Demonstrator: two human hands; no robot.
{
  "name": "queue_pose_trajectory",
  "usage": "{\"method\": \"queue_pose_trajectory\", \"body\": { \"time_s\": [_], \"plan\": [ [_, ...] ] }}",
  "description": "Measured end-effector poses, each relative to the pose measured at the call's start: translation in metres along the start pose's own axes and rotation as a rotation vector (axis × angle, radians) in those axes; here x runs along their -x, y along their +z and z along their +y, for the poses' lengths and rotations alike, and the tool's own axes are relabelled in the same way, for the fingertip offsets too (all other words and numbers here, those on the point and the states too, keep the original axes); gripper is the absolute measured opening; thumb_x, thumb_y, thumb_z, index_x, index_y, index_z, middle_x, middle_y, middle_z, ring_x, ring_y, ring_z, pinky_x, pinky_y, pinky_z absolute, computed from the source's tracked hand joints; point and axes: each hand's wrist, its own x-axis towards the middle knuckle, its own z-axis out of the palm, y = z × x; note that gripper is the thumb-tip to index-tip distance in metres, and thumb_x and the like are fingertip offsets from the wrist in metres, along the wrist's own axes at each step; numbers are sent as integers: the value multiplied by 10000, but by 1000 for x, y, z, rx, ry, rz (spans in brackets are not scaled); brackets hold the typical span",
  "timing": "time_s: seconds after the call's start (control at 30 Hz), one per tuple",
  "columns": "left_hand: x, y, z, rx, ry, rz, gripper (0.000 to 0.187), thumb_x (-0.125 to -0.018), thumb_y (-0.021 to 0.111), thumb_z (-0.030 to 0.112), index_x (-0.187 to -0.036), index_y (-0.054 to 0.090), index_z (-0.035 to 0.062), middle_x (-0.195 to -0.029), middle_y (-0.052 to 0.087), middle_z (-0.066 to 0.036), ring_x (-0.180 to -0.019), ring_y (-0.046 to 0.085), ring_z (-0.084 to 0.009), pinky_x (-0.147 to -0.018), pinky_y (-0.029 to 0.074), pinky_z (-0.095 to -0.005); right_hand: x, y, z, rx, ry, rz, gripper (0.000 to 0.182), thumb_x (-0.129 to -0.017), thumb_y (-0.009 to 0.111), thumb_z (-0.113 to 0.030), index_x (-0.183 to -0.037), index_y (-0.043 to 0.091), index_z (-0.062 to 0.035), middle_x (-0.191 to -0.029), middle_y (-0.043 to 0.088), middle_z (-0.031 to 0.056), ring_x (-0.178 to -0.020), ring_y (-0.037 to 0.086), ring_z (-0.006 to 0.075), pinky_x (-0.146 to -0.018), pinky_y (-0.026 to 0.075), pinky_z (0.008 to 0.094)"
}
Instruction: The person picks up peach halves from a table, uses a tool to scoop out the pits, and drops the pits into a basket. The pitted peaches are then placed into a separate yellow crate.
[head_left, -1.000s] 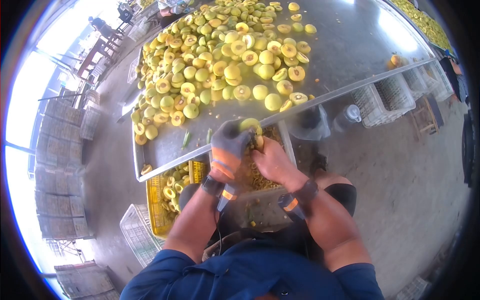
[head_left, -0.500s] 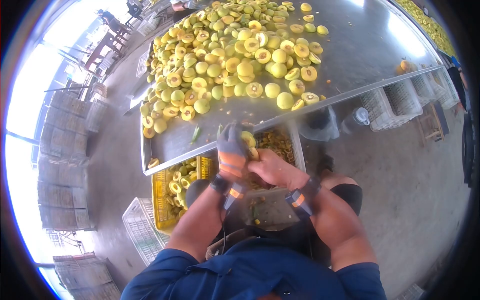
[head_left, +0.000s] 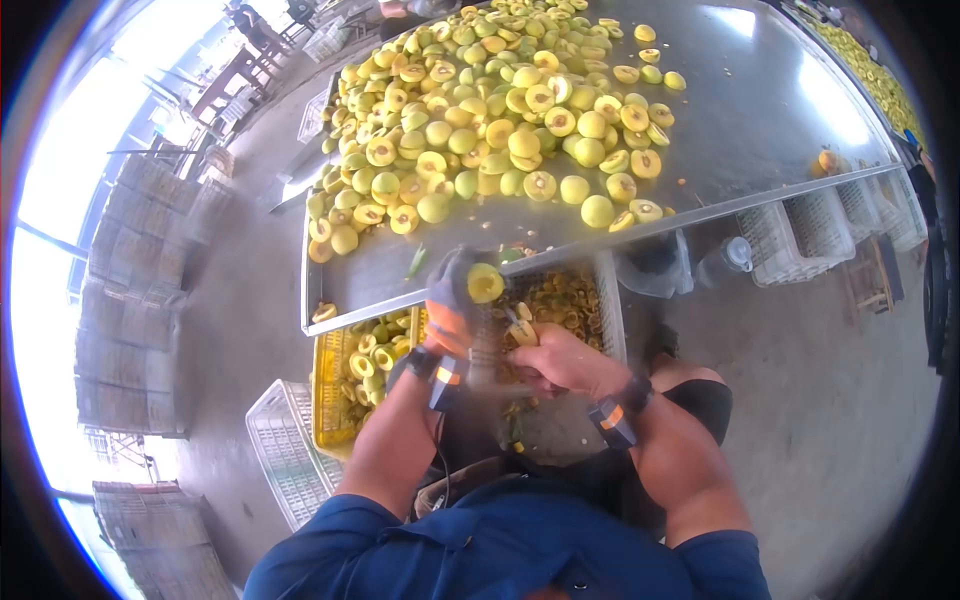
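Observation:
My left hand [head_left: 452,305], in a grey and orange glove, grips a halved yellow-green stone fruit [head_left: 486,283] with its hollowed cut face showing. To the right and slightly lower, my bare right hand [head_left: 562,360] is closed around a small hand tool [head_left: 522,331] with a yellowish part; its exact kind is hard to make out. The hands are apart, just off the metal table's near edge. Below them, a pale crate [head_left: 612,310] holds brownish-yellow scraps. A yellow crate [head_left: 330,395] with hollowed fruit halves [head_left: 362,364] stands left of my left hand.
A large heap of whole and halved fruit [head_left: 450,130] covers much of the metal table [head_left: 720,130]. White crates [head_left: 800,230] and a clear plastic jug [head_left: 725,262] stand under its right side. Another white crate [head_left: 285,440] sits lower left, and stacked crates [head_left: 135,300] line the left.
My hands were together on the fruit; now they are apart. My right hand has drawn down and right with the tool, and the fruit's hollowed face is visible. The whole view has shifted slightly.

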Motion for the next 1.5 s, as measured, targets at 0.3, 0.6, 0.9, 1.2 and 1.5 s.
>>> {"method": "queue_pose_trajectory", "body": {
  "time_s": [0.3, 0.6, 0.9, 1.2, 1.5],
  "plan": [
    [77, -157, -100, -96, -780, 127, 198, -944, 747, 154, -1090, 794, 28, -961, 800, -110, -844, 734, -209, -843, 574, -362, 5, 2, 0, 9, -84, 75, 202, -1030, 630, -156, -869, 538, -78, -610, 528, 3, -466, 497, 113, -441, 398, 306],
    [-70, -5, -62, 112, -435, -157, 376, -966, 749, 178, -1282, 719, -23, -1058, 788, -121, -829, 751, -177, -743, 596, -281, -8, 3, -10, 228, -256, 282, 237, -951, 666, -173, -1076, 667, 28, -924, 725, 128, -849, 663, 238, -814, 529, 407],
    [-136, 153, -15, -122, -589, -108, 429, -892, 769, 433, -1157, 748, 97, -1155, 764, -197, -1073, 723, -395, -951, 562, -465, 4, -16, -30, 242, -344, 489, 251, -962, 653, -208, -1053, 626, 25, -887, 684, 166, -820, 651, 296, -785, 515, 440],
    [-125, 136, -40, 148, -503, -223, 454, -822, 848, 325, -1167, 754, 45, -1043, 787, -185, -949, 758, -308, -838, 592, -405, 13, -28, -43, 390, -455, 626, 271, -967, 664, -212, -1070, 621, 35, -929, 697, 253, -912, 686, 430, -838, 529, 469],
    [-65, 39, 22, 651, -557, -320, 362, -866, 806, 67, -1196, 704, -42, -1023, 765, -125, -828, 714, -141, -665, 587, -288, -4, -35, -43, 713, -397, 783, 274, -936, 665, -174, -1074, 605, 54, -940, 689, 340, -948, 655, 547, -812, 523, 564]
  ]
}}
